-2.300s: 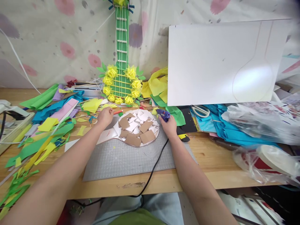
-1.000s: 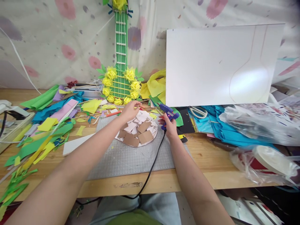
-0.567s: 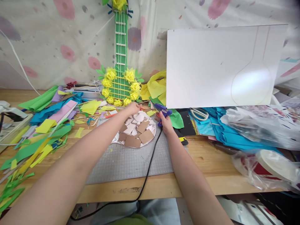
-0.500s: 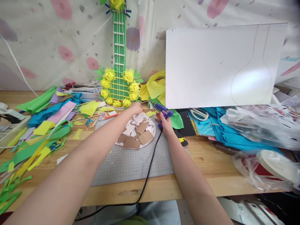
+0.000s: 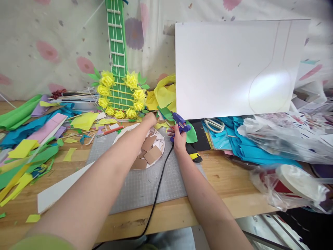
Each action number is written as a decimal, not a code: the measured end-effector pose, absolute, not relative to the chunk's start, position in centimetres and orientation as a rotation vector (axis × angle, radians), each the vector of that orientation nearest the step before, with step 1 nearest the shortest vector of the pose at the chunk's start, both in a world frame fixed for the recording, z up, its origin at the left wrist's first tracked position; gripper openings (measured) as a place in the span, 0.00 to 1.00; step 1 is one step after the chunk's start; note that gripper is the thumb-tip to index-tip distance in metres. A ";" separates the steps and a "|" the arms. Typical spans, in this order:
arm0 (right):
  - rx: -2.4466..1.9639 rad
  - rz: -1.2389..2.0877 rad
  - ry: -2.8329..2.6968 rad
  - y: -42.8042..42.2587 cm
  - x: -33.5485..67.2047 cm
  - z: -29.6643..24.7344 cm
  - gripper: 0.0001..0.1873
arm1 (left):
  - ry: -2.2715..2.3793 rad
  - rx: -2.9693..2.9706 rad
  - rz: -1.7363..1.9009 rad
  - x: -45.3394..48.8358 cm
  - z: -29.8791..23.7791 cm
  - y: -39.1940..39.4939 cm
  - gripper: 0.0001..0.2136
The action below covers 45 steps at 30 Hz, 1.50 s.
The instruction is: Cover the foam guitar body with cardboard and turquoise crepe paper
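My right hand (image 5: pixel 179 138) is wrapped round a blue hot glue gun (image 5: pixel 181 123) just right of the cardboard pile, and the gun's black cord (image 5: pixel 158 189) runs down over the mat. My left hand (image 5: pixel 149 120) is curled over the far edge of a round white board (image 5: pixel 160 152); its fingertips face away and are hidden, as is anything between them. White and brown cardboard pieces (image 5: pixel 152 155) lie heaped on the round board. A long white strip of board (image 5: pixel 61 185) sticks out under my left forearm; where it meets the round part is covered.
A grey cutting mat (image 5: pixel 140 194) lies underneath. Behind stand a green paper guitar with yellow flowers (image 5: pixel 118 69) and a white panel (image 5: pixel 221 69). White-handled scissors (image 5: pixel 214 125), a yellow-black cutter (image 5: pixel 194 156) and a bagged tape roll (image 5: pixel 293 184) are right; paper scraps (image 5: pixel 23 149) left.
The view has swung right. More of the white strip shows under my left forearm, its end now further left and nearer me. Both hands keep their places near the round board.
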State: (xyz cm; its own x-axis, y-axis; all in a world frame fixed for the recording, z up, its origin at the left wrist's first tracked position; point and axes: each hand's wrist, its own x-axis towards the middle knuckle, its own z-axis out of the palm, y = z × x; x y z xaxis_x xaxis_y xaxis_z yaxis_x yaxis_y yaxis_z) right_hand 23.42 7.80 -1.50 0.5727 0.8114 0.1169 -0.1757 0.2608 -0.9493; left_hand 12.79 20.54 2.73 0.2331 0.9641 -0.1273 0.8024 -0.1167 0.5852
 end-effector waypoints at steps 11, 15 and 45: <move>-1.211 0.874 -0.765 7.6 22.3 -2.0 0.25 | 1.480 1.732 1.021 3.0 5.2 14.7 0.09; -1.270 0.920 -0.816 7.2 21.6 -2.1 0.24 | 1.362 1.382 1.123 0.6 5.4 11.6 0.10; -1.177 1.034 -1.086 3.7 20.8 -1.0 0.21 | 1.307 0.970 0.950 -1.8 7.0 7.5 0.02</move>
State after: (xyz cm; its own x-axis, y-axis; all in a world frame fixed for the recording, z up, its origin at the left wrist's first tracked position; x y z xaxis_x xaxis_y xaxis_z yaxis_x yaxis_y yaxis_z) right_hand 20.84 3.71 -1.00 0.1778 0.9797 0.0928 -0.0442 0.1021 -0.9938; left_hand -1.79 7.48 6.97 0.0384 0.9467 -0.3199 -0.0121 0.3206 0.9472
